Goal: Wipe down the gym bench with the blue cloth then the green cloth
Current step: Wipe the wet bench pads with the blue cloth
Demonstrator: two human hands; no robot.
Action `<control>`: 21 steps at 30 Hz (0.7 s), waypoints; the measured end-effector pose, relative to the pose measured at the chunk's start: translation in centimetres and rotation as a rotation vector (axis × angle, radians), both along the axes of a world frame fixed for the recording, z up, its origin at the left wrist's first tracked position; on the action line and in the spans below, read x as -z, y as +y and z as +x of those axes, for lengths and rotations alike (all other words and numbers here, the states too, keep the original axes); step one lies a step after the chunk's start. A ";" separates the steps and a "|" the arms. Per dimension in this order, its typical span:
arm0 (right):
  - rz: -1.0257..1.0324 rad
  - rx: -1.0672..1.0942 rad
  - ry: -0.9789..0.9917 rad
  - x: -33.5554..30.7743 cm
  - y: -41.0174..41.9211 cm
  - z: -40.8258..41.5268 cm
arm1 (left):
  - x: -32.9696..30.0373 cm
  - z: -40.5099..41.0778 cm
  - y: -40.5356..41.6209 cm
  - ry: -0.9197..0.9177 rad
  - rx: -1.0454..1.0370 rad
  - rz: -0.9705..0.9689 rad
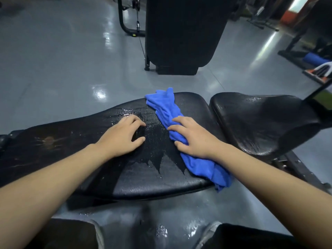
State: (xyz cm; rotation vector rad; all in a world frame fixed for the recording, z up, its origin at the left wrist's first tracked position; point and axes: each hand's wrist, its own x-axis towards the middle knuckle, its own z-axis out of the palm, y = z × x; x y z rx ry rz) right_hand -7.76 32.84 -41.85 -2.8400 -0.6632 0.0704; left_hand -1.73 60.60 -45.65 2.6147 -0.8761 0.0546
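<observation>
A black padded gym bench (71, 139) stretches across the view, its long pad wet and beaded with water in the middle. The blue cloth (165, 106) lies bunched in a long strip across that pad, from the far edge to over the near edge. My right hand (193, 136) presses down on the cloth's middle with fingers curled into it. My left hand (122, 136) rests on the wet pad just left of the cloth, fingers bent and spread, holding nothing. No green cloth is in view.
The bench's separate seat pad (260, 123) lies to the right. A tall black upright pad on a frame (181, 33) stands behind the bench. The glossy grey floor (62, 69) is wet near my shoes. More gym equipment stands at the far right (305, 56).
</observation>
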 end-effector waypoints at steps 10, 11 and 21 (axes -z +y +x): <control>0.092 0.037 -0.028 0.0 -0.7 -8.5 | -0.4 -2.7 0.2 0.005 -0.025 0.041; 0.088 0.020 -0.026 -0.2 -0.9 -9.2 | -0.4 -2.9 0.3 0.009 -0.024 0.039; -0.416 -0.335 -0.006 -3.3 -3.5 -8.0 | -0.1 -3.4 1.5 0.030 0.026 0.024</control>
